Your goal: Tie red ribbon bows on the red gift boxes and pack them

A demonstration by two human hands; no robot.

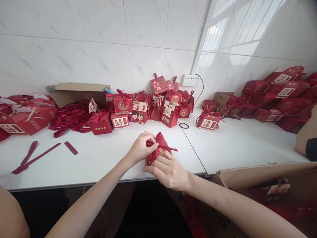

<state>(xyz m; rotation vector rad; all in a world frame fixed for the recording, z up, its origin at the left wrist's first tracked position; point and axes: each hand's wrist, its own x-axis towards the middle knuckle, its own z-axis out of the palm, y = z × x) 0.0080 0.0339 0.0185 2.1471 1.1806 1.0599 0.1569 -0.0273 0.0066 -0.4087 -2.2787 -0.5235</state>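
A small red gift box (pixel 169 149) with gold characters stands near the front edge of the white table. Dark red ribbon (pixel 162 145) crosses its top, one tail sticking out to the right. My left hand (pixel 143 145) is at the top left of the box, thumb and forefinger pinching the ribbon. In front of the box my right hand (pixel 168 168) is closed, its curled fingers against the front face where another ribbon tail runs down to them. Most of the lower box is hidden behind this hand.
Finished-looking red boxes (pixel 123 105) line the wall, beside a heap of loose ribbon (pixel 71 117). Ribbon strips (pixel 41 155) lie at left. One box (pixel 208 121) stands right of centre. An open carton (pixel 267 172) is at lower right, near another person's arm (pixel 305 135).
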